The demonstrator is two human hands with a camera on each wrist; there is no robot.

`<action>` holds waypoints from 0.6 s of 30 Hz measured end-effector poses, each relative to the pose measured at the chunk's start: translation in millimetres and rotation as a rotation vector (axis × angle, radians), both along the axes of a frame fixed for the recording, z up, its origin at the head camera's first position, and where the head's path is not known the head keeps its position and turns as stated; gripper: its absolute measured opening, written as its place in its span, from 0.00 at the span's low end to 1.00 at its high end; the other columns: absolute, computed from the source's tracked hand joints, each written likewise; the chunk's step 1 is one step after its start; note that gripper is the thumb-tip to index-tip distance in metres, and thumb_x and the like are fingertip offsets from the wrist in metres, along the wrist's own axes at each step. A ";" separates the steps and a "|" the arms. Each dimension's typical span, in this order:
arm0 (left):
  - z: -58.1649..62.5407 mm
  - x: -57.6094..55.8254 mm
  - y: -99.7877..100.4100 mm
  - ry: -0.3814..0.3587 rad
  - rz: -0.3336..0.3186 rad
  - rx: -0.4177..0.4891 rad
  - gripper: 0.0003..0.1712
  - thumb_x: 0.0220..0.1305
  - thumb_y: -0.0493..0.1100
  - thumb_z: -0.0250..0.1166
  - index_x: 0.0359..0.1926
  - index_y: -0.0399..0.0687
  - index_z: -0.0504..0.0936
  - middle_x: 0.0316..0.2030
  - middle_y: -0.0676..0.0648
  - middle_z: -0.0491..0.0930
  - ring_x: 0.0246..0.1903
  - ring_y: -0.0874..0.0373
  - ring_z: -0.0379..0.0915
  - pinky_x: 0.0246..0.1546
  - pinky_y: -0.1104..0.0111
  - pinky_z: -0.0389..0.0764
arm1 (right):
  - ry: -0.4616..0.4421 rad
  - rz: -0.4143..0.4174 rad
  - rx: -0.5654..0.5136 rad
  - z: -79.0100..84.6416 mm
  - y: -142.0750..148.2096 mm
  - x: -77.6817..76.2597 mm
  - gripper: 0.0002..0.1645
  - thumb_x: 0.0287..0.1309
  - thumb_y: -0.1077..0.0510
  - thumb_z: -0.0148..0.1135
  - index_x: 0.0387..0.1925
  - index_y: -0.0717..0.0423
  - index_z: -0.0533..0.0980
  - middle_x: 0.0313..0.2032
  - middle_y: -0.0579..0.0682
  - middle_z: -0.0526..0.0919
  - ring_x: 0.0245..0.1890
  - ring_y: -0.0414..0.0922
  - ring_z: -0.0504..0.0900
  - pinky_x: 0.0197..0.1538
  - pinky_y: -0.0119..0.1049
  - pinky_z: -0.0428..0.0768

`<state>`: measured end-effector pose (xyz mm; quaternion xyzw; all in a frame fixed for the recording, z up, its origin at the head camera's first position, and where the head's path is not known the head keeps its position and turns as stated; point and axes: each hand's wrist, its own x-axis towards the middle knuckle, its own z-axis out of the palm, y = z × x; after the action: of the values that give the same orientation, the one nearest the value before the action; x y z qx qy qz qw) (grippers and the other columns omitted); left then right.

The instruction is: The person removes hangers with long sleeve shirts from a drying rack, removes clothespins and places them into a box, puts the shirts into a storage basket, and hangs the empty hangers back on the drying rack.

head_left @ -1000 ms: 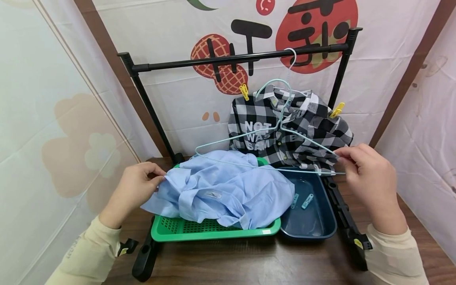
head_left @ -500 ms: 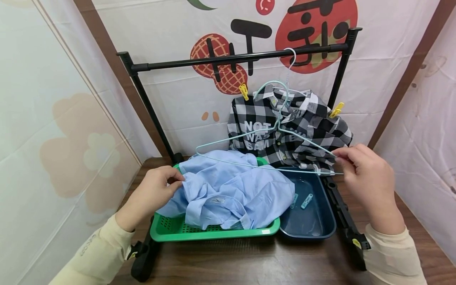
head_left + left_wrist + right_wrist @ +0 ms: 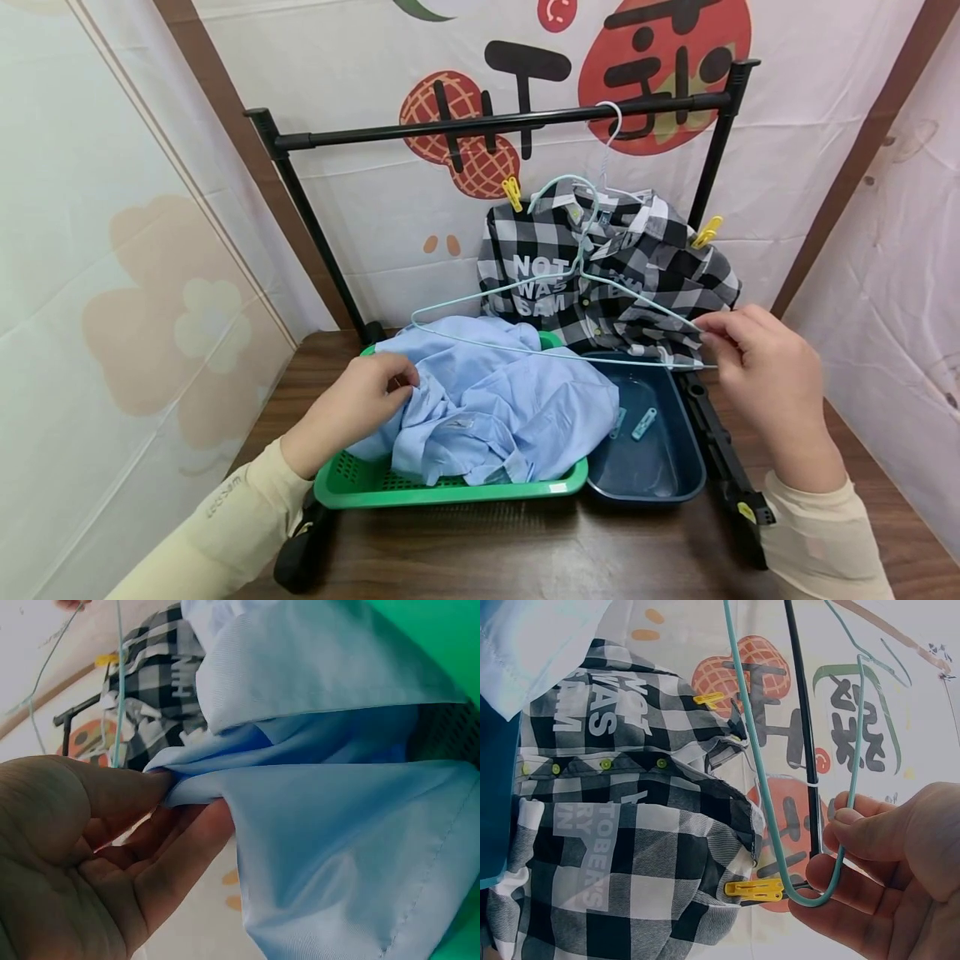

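A light blue shirt [image 3: 510, 408] lies crumpled in a green basket [image 3: 450, 497]. My left hand [image 3: 363, 404] pinches a fold of it at the left side; the left wrist view shows the cloth [image 3: 322, 840] between thumb and fingers. In my right hand [image 3: 772, 375] is a pale teal hanger [image 3: 495, 292], gripped at its right corner, its hook upward and its bar stretching over the shirt. Close up in the right wrist view, thumb and fingers curl round the hanger's bent end [image 3: 810, 900].
A black rack [image 3: 480, 125] stands behind. From its bar hangs a black-and-white checked shirt [image 3: 540, 242] with yellow clips [image 3: 512, 193] at the shoulders. Beside the basket sits a dark blue tray [image 3: 645, 483] holding teal clips [image 3: 643, 423].
My left hand has moved right and slightly down, drawing the blue shirt's left edge inward over the basket. The hanger in my right hand has shifted slightly left, its hook a little lower.
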<state>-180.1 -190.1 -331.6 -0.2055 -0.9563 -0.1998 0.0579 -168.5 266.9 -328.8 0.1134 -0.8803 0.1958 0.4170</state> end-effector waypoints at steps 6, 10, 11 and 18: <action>-5.7 -0.3 12.4 -0.079 -0.061 -0.046 0.08 0.59 0.34 0.65 0.28 0.52 0.80 0.26 0.57 0.76 0.29 0.63 0.71 0.32 0.70 0.75 | -0.001 0.003 0.003 -0.3 -0.8 -0.5 0.09 0.54 0.65 0.68 0.37 0.51 0.84 0.25 0.45 0.77 0.22 0.39 0.67 0.25 0.30 0.62; -9.4 2.1 18.2 -0.103 -0.114 -0.084 0.09 0.59 0.33 0.64 0.26 0.53 0.79 0.25 0.58 0.75 0.28 0.64 0.70 0.31 0.70 0.74 | -0.003 0.001 0.005 -1.0 -1.1 -0.8 0.09 0.54 0.65 0.68 0.37 0.51 0.84 0.26 0.45 0.78 0.22 0.39 0.67 0.25 0.33 0.64; -10.3 2.6 19.2 -0.112 -0.125 -0.091 0.09 0.59 0.33 0.64 0.26 0.53 0.80 0.25 0.58 0.75 0.28 0.64 0.70 0.31 0.70 0.74 | -0.004 0.000 0.005 -1.2 -1.2 -0.8 0.09 0.54 0.65 0.68 0.37 0.51 0.84 0.26 0.45 0.78 0.22 0.39 0.67 0.25 0.34 0.64; -16.5 3.9 23.9 -0.173 -0.164 -0.141 0.09 0.58 0.34 0.64 0.27 0.54 0.80 0.24 0.60 0.75 0.28 0.64 0.69 0.31 0.71 0.74 | -0.010 -0.001 0.005 -1.2 -2.0 -1.1 0.10 0.54 0.66 0.67 0.37 0.50 0.84 0.25 0.45 0.76 0.22 0.39 0.66 0.24 0.38 0.65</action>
<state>-176.2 -166.2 -348.1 -0.2684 -0.9494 -0.1533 -0.0560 -169.6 265.0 -329.9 0.1133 -0.8830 0.1938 0.4122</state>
